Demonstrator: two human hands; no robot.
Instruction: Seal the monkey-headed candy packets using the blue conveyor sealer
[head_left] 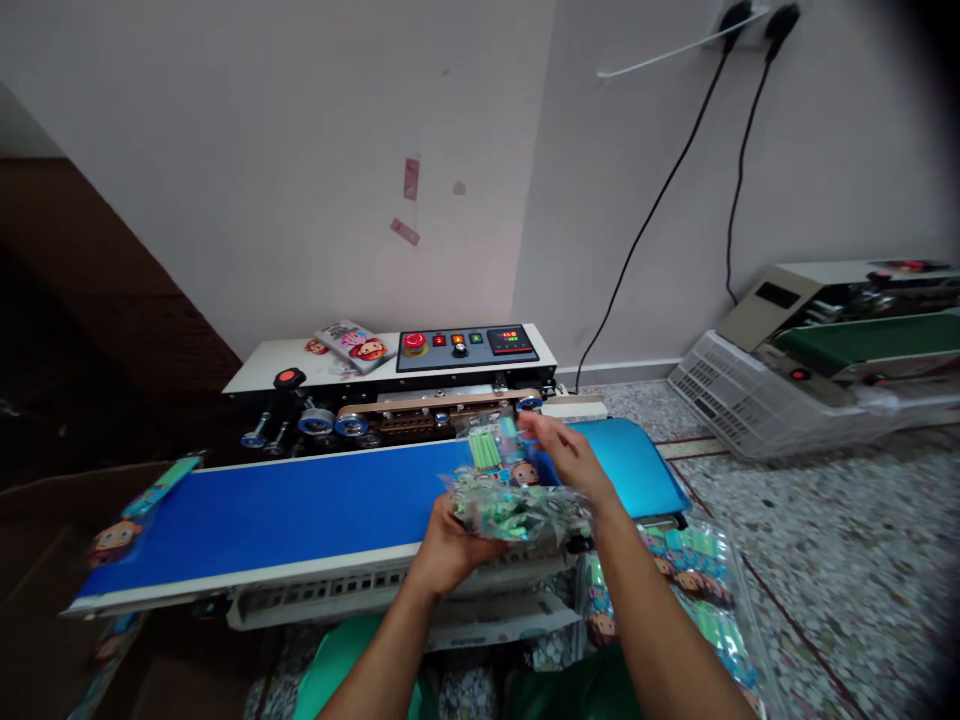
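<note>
My left hand (pixel 454 545) is closed around a bunch of clear plastic bags (pixel 517 512) with pale green pieces inside, held over the near edge of the blue conveyor belt (pixel 322 510). Just behind the bunch, one clear bag (pixel 486 450) with green sticks and a cartoon-face card lies on the belt, its top edge at the sealing band (pixel 435 408). My right hand (pixel 574 460) is at that bag's right side, fingers stretched towards its upper edge. Whether the fingertips touch the bag is hard to tell.
The band sealing machine has a control panel (pixel 465 346) with a red stop button. Another filled bag (pixel 131 520) hangs at the belt's left end, above a cardboard box (pixel 45 590). Filled packs (pixel 697 570) lie on the floor at right. A second machine (pixel 847 310) rests on a white crate (pixel 742 410).
</note>
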